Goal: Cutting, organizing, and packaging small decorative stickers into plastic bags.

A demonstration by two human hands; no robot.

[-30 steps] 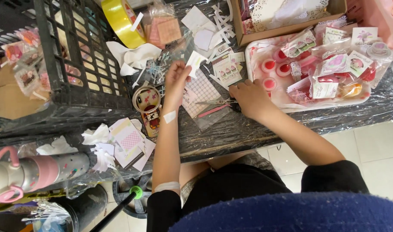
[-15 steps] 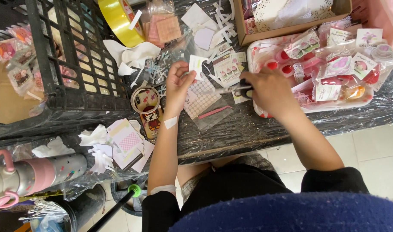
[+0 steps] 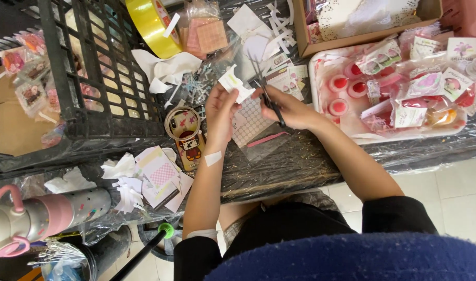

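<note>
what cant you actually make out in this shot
Head view only:
- scissors: handles hidden inside the right hand.
- paper piece in the left hand: print too small.
- black crate: contents screened by its bars.
- pink bottle: cut off by the left edge.

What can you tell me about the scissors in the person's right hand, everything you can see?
The scissors are small and slim, dark along the handle and blades, seemingly metal. The right hand closes around them, the handle end near the knuckles, the blades pointing up and away from the person. Their tips reach the small white paper piece pinched in the left hand, as if meeting its edge. They are held above the black plastic-covered table, over a clear bag with a dotted sheet. How far the blades are parted cannot be made out.
</note>
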